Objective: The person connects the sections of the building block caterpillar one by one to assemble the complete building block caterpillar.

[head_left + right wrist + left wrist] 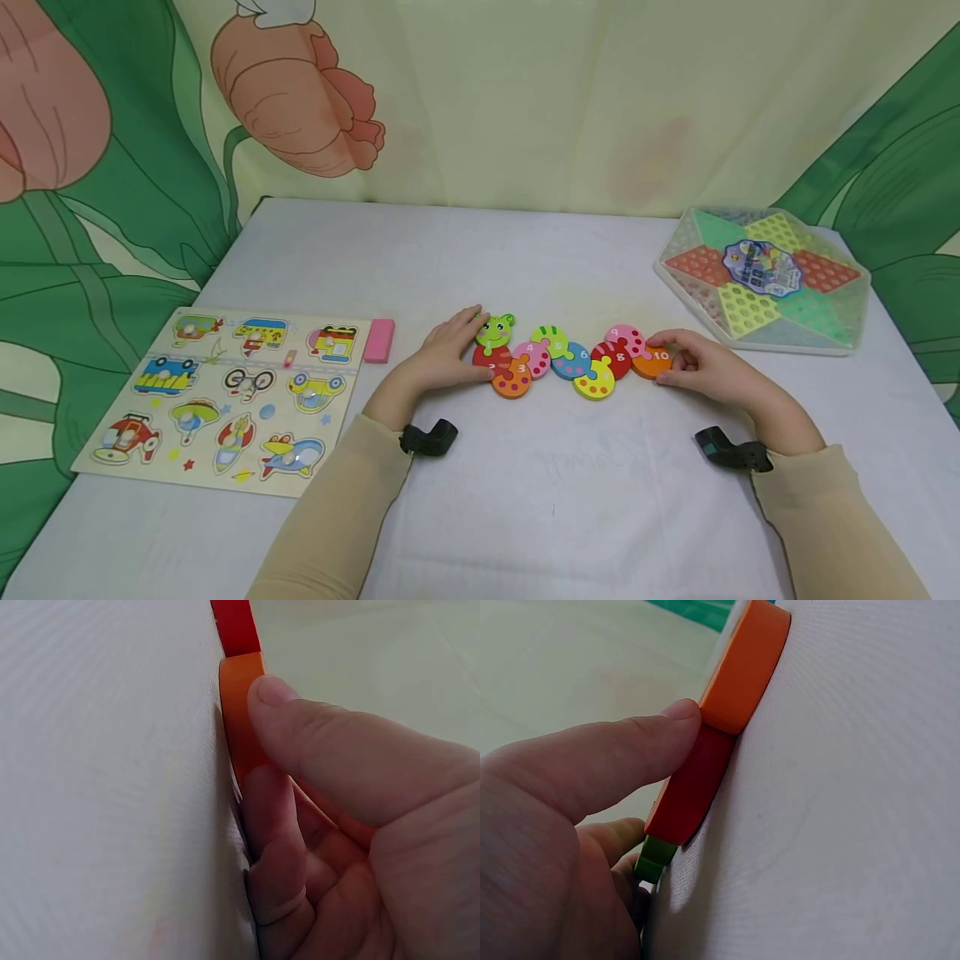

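Observation:
A wooden caterpillar number puzzle [572, 362] lies joined in a wavy row on the table, from a green smiling head piece [495, 332] to an orange piece marked 10 [651, 367]. My left hand [441, 354] holds the head end, its fingers along the green head and its thumb against the edge of the red piece [694, 784], close to the orange piece marked 3 [746, 667]. At the other end, my right hand [708, 367] pinches the orange 10 between thumb and index finger, with the other fingers curled under. A red piece [236, 628] adjoins it in the right wrist view.
At left lies a vehicle peg puzzle board [213, 392], partly behind the left sleeve, with a pink block [379, 341] at its upper right corner. A hexagonal checkers box [821, 333] sits at back right. Printed curtains [525, 100] hang behind the white-covered table [570, 517].

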The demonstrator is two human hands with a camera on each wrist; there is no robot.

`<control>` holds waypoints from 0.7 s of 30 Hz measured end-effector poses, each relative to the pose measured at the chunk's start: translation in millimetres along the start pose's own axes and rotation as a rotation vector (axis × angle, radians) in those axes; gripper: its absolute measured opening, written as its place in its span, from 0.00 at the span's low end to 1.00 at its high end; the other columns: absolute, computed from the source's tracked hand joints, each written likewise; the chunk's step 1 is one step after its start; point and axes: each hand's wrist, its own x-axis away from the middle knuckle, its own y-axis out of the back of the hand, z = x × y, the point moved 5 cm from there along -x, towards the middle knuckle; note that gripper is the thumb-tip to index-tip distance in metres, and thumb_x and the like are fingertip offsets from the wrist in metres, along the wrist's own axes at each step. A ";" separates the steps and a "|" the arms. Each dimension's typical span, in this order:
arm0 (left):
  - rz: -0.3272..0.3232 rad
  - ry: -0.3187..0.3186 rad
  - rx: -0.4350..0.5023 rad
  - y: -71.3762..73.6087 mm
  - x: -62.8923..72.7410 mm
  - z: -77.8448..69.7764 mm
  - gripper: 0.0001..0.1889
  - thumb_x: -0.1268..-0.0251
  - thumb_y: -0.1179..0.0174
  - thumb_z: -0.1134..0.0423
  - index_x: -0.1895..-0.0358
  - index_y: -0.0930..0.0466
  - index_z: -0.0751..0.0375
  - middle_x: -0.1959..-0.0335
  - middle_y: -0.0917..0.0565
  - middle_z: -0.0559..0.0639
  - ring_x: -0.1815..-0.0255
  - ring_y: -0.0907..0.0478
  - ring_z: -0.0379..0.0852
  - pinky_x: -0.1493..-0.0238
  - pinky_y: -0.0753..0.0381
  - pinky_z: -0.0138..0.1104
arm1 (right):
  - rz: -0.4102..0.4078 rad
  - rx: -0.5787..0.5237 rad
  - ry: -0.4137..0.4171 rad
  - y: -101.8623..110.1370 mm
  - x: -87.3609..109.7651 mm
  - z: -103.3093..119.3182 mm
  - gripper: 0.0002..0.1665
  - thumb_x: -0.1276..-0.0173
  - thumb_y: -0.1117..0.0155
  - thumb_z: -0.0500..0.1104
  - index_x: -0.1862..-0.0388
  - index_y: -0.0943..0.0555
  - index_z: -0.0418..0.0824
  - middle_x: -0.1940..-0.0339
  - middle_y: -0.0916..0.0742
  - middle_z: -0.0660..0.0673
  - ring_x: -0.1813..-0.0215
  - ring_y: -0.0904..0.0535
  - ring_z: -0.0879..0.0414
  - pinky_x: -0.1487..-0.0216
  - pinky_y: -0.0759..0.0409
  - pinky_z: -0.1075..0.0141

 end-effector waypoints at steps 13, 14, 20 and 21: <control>0.001 0.005 -0.005 1.3 0.4 0.2 0.46 0.51 0.37 0.46 0.29 0.52 0.48 0.26 0.56 0.46 0.26 0.60 0.47 0.28 0.60 0.49 | 0.014 -0.033 0.008 -0.6 -1.0 0.4 0.31 0.42 0.35 0.45 0.42 0.33 0.38 0.73 0.27 0.44 0.72 0.33 0.56 0.74 0.32 0.71; 0.002 0.006 -0.002 1.0 0.4 0.2 0.46 0.51 0.37 0.46 0.29 0.52 0.48 0.26 0.56 0.46 0.26 0.60 0.47 0.28 0.60 0.49 | 0.015 -0.034 0.009 -0.6 -0.9 0.0 0.31 0.42 0.35 0.45 0.42 0.33 0.38 0.73 0.27 0.44 0.73 0.33 0.56 0.74 0.32 0.71; 0.003 0.005 -0.001 -1.0 -0.8 1.1 0.46 0.51 0.37 0.46 0.29 0.52 0.48 0.26 0.56 0.46 0.26 0.60 0.47 0.28 0.60 0.49 | 0.018 -0.034 0.007 -1.0 -0.2 -2.1 0.31 0.42 0.35 0.44 0.42 0.33 0.38 0.74 0.27 0.44 0.73 0.33 0.56 0.75 0.32 0.71; 0.000 0.004 -0.001 -0.7 -0.8 1.1 0.46 0.51 0.37 0.46 0.29 0.52 0.48 0.26 0.56 0.46 0.26 0.60 0.47 0.28 0.60 0.49 | 0.018 -0.034 0.008 -1.1 -0.2 -2.1 0.31 0.42 0.35 0.44 0.42 0.33 0.38 0.74 0.27 0.44 0.73 0.33 0.56 0.74 0.32 0.71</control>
